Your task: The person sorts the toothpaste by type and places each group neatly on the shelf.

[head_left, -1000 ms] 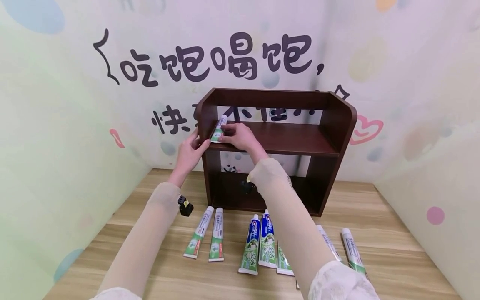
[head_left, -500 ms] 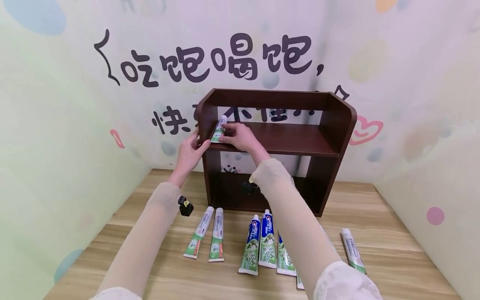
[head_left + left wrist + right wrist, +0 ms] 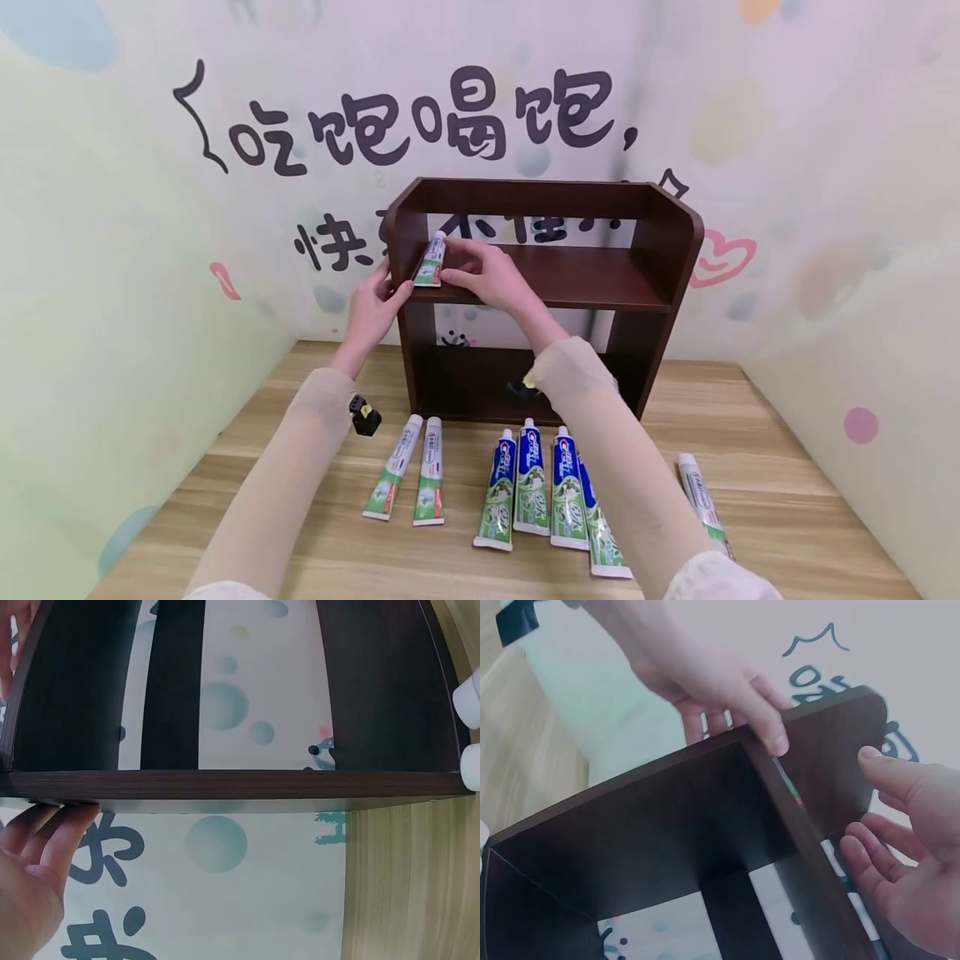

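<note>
A white-and-green toothpaste tube (image 3: 430, 262) leans at the left end of the upper board of a dark brown shelf (image 3: 540, 198). Just to its right is my right hand (image 3: 497, 275), thumb and fingers spread apart, with nothing between them in the right wrist view. My left hand (image 3: 371, 312) grips the shelf's left side panel, its thumb at the front edge and its fingers against the outer face. From the right wrist camera only a thin sliver of the tube (image 3: 792, 787) shows past the board. The left wrist view has the left fingers (image 3: 64, 832) touching the panel.
On the wooden table (image 3: 337, 542), two white-and-green tubes (image 3: 429, 475) lie at left and several blue-and-green tubes (image 3: 495, 492) in the middle. Another white-and-green tube (image 3: 701, 500) lies at right, partly behind my right sleeve (image 3: 622, 458). A printed wall stands behind the shelf.
My right hand has let go of the toothpaste tube and drawn slightly to the right. The tube stays on the upper board. My left hand keeps its hold on the panel.
</note>
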Motion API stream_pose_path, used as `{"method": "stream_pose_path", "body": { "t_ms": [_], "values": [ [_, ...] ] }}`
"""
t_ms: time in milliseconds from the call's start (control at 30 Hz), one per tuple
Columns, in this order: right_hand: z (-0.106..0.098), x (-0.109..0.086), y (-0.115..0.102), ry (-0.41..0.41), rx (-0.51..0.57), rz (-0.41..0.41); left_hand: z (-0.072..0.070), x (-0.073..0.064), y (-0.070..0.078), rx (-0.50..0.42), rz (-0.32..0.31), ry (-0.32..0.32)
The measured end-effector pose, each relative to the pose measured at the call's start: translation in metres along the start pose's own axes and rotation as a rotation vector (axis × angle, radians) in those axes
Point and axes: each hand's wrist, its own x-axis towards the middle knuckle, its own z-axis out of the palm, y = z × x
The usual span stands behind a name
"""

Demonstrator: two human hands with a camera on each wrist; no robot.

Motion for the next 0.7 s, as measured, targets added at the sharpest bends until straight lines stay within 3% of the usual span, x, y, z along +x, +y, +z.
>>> {"method": "stream_pose_path", "body": {
  "t_ms": [500, 700],
  "values": [
    [-0.037, -0.072, 0.000, 0.169, 0.019, -0.109, 0.000, 0.000, 0.001, 0.031, 0.007, 0.036],
    [-0.050, -0.104, 0.011, 0.219, -0.037, -0.121, 0.003, 0.012, -0.024, 0.014, 0.011, 0.045]
  ]
}}
